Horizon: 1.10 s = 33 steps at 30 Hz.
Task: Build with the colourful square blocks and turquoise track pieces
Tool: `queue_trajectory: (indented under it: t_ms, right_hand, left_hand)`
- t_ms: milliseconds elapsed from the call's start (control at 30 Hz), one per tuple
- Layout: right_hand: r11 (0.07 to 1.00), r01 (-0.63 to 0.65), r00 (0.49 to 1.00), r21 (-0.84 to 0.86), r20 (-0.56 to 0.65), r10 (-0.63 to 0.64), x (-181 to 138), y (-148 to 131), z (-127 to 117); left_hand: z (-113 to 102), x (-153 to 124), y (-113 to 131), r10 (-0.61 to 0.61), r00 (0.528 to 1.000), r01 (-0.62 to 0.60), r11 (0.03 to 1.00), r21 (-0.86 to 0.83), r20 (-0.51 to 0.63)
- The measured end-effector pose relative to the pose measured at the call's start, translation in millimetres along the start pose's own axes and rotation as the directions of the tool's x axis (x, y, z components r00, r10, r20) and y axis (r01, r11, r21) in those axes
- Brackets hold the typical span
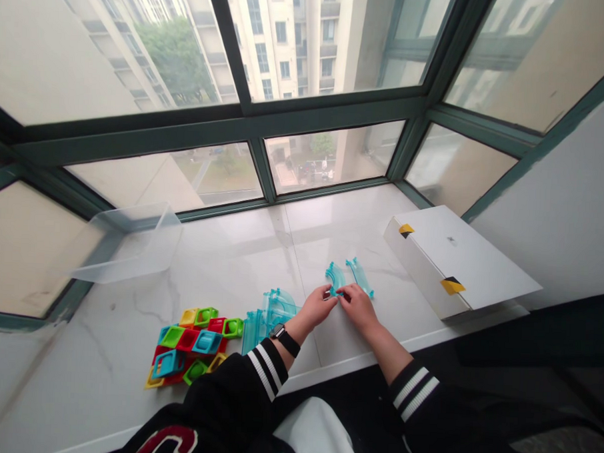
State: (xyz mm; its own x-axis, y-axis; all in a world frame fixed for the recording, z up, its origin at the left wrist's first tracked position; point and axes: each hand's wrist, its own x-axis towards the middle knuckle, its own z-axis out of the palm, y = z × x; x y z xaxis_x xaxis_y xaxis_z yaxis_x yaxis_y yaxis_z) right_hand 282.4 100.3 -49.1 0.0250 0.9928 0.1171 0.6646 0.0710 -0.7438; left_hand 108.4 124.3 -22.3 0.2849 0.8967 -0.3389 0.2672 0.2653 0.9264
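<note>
Both hands meet over the white ledge at the near end of a curved, clear blue plastic track piece [336,276]. My left hand [319,306], with a dark watch on its wrist, has its fingers closed on that end. Opposite it, my right hand [358,306] pinches the same end with thumb and fingers. Just beyond the right hand lies a straighter clear blue track piece [360,277], apart from the curved one. Several more clear blue track pieces [273,311] lie left of my left forearm, partly hidden by it.
Red, green, blue and yellow plastic blocks [187,342] are piled at the left. A translucent bin [131,246] stands at the back left. On the right is a white box [461,260] with yellow-and-black tape. Green-framed windows [267,118] border the marble-patterned ledge [231,250].
</note>
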Motion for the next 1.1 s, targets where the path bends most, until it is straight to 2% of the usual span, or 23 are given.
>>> queue_trajectory:
  t_ms: [567,867,1100]
  right_hand:
    - [1.000,0.006,1.000,0.026,0.010,-0.007,-1,2,1]
    - [0.996,0.004,1.000,0.086,0.004,-0.004,-4,4,0]
    - [0.998,0.040,0.999,0.042,-0.007,-0.040,-5,1,-2]
  left_hand:
    - [4,5,-2,-0.023,1.000,0.024,0.994,-0.104,0.011]
    - [6,11,-14,-0.003,1.000,0.007,0.990,-0.138,0.024]
    - [5,11,-18,0.002,0.999,0.003,0.990,-0.142,0.036]
